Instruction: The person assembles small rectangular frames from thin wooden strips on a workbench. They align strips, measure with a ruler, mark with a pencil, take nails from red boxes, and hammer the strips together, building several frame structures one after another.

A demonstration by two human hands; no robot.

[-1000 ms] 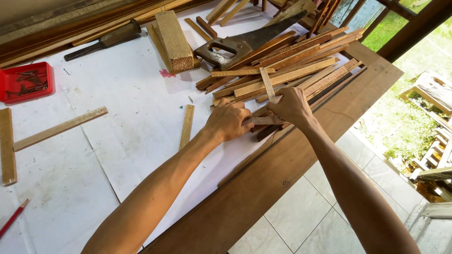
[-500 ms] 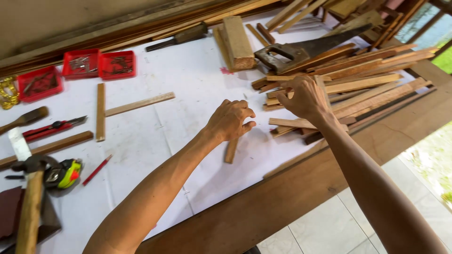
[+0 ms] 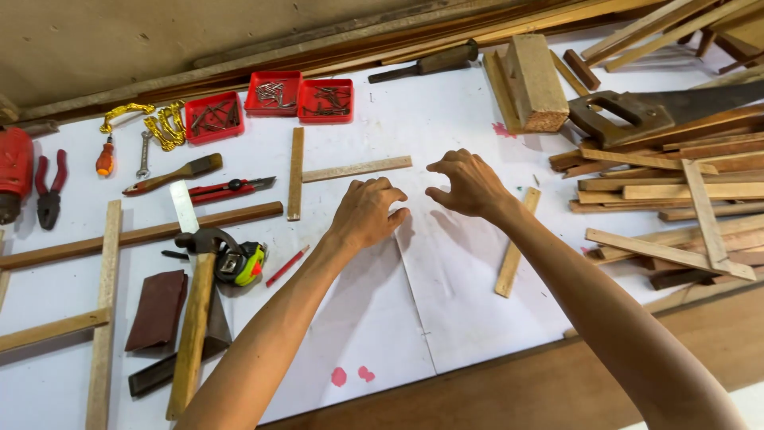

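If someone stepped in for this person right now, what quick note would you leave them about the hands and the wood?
Left hand: empty, fingers curled, over the white paper-covered bench. Its grip holds nothing.
Right hand: empty, fingers half open, just above the paper.
Nearest wood: a short pale wooden strip lies flat right of the right hand; two more thin pale strips lie beyond the left hand. A heap of wooden slats sits far right by a hand saw.
Done: nothing assembled between the hands.
Left: any joining of the loose strips.
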